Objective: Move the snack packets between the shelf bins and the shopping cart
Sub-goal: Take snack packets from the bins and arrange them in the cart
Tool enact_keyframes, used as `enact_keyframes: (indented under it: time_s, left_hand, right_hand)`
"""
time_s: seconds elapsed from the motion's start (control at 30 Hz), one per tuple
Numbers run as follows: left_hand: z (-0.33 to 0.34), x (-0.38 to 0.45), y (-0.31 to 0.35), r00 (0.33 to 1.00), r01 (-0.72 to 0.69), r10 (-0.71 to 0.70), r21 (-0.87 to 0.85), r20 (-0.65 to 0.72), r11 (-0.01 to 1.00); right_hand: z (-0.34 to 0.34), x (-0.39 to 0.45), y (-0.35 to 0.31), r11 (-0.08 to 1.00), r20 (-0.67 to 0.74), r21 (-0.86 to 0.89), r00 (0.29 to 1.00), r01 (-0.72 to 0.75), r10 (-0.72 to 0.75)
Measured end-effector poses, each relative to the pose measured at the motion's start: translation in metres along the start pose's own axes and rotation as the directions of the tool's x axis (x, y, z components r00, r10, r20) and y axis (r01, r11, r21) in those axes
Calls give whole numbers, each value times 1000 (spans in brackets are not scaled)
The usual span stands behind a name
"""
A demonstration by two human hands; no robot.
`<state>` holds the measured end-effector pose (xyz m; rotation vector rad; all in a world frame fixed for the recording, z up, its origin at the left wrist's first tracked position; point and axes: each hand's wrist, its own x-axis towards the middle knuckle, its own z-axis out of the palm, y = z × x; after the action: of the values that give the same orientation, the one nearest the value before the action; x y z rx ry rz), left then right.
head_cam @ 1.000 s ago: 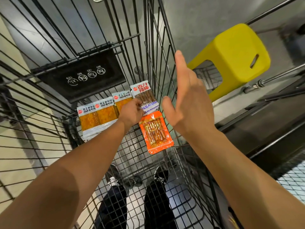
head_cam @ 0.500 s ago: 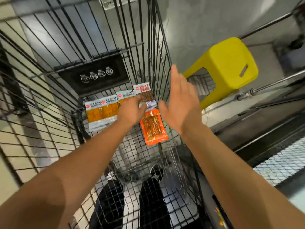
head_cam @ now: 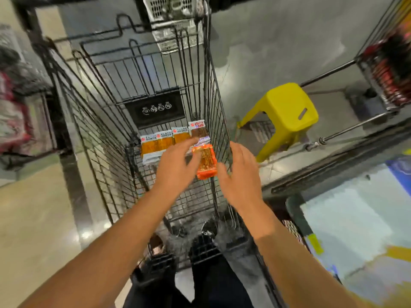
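A: Since a second ago both hands came lower and closer together; view tilted up too. Left hand (head_cam: 175,165) now has fingers spread, reaching over the packets, gripping nothing I can confirm. Right hand (head_cam: 241,172) is open, fingers relaxed, at the cart's right wire wall.

B: Step?

A: Looks like a pick-up from the shopping cart (head_cam: 115,138). Nearest target is the orange packet (head_cam: 206,162), lying between my two hands. Next move needs a pinch on its edge and a lift clear of the wire.

B: Contents?

A: Cart's upper basket holds a yellow packet strip (head_cam: 155,144) in a row, a brown packet (head_cam: 199,131) at its right end, orange one just below. Far right, shelf bin (head_cam: 389,78), blurred red stock. Yellow stool (head_cam: 287,110) beside cart.
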<state>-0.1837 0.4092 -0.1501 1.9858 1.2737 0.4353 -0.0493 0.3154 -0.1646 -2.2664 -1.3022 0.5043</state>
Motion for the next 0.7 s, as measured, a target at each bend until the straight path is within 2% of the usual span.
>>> enact_keyframes:
  time_s: [0.17,0.43,0.57,0.7]
  left_hand:
    - [-37,-80,30,999,-40,39,-39,-15,998]
    - [-54,-201,27,982,-145,153,-78,109,986]
    - [-54,-246,32,945,-213,218,-46,242,976]
    - [-43,-285,52,881,-348,363,-103,304,932]
  right_hand:
    - [-30,-84,-37,984,-98,178,994,-19,37]
    - [-40,-224,-63,983,-232,171,967,-68,107]
    - [-50,-296,-57,970,-340,168,913,-177,226]
    - [-67,-360,-47,944,-431,180,840,-278,330]
